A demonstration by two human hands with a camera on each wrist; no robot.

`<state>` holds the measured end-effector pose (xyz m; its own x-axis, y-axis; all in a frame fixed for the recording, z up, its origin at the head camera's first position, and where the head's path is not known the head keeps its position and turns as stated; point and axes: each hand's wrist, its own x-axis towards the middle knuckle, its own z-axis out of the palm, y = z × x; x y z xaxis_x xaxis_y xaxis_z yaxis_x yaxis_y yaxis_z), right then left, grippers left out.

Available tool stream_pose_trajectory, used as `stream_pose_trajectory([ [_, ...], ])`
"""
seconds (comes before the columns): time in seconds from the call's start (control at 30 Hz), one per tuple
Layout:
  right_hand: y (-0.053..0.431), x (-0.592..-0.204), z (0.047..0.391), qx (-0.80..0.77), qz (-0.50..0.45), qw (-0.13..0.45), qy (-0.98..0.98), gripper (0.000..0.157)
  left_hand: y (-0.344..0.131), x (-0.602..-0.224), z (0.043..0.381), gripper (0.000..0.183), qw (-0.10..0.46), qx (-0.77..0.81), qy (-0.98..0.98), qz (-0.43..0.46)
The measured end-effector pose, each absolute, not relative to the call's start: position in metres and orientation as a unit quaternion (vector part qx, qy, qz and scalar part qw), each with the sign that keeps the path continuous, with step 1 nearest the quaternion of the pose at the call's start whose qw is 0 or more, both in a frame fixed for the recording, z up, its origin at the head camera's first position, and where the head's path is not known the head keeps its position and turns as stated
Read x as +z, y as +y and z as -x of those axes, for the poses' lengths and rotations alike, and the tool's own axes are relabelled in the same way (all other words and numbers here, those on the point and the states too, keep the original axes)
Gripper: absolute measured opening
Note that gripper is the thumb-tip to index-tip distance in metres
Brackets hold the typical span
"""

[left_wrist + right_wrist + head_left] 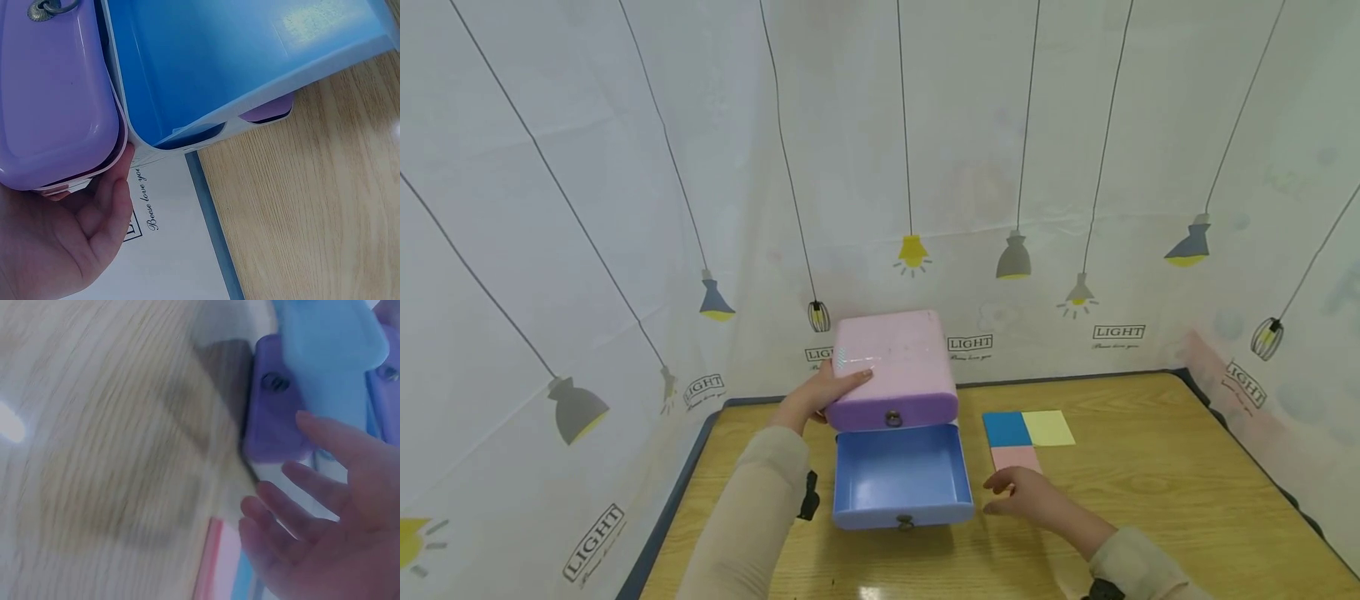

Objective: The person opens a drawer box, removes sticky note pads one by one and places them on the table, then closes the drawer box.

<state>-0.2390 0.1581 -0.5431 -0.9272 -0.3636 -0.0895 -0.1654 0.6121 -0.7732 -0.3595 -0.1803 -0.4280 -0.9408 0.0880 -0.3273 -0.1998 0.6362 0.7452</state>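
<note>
A small storage box with drawers, with a pink top (891, 350), stands at the back of the table. Its purple top drawer (917, 409) is closed, and the blue drawer (902, 475) below is pulled out, with nothing visible inside. Another purple drawer (275, 400) shows underneath in the right wrist view. My left hand (823, 390) grips the box's upper left side, thumb on top and fingers at the side. To the right of the blue drawer, my right hand (1026, 496) hovers with loosely bent fingers, holding nothing. Beside it lies a pink sticky note pad (1015, 458), partly covered.
A blue pad (1006, 429) and a yellow pad (1048, 427) adjoin the pink one on the wooden table (1157, 467). Right behind the box rises a white wall covering (850, 167) printed with lamps. A dark rim edges the table.
</note>
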Motion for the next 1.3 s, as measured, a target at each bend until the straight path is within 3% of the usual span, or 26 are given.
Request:
stream_pose_trajectory([
  [0.23, 0.148, -0.536, 0.232, -0.421, 0.219, 0.158, 0.866, 0.031, -0.18, -0.427, 0.359, 0.11, 0.17, 0.429, 0.887, 0.034],
  [0.37, 0.14, -0.538, 0.227, -0.447, 0.212, 0.186, 0.849, 0.024, -0.18, -0.428, 0.359, 0.108, 0.169, 0.437, 0.883, 0.035],
  [0.53, 0.134, -0.541, 0.221, -0.463, 0.182, 0.206, 0.842, 0.03, -0.179, -0.429, 0.358, 0.106, 0.166, 0.451, 0.877, 0.033],
  [0.77, 0.131, -0.54, 0.219, -0.471, 0.169, 0.188, 0.845, 0.041, -0.179, -0.43, 0.361, 0.11, 0.166, 0.426, 0.888, 0.039],
  [1.3, 0.116, -0.547, 0.239, -0.529, 0.104, 0.138, 0.831, 0.046, -0.176, -0.431, 0.363, 0.105, 0.165, 0.434, 0.884, 0.049],
])
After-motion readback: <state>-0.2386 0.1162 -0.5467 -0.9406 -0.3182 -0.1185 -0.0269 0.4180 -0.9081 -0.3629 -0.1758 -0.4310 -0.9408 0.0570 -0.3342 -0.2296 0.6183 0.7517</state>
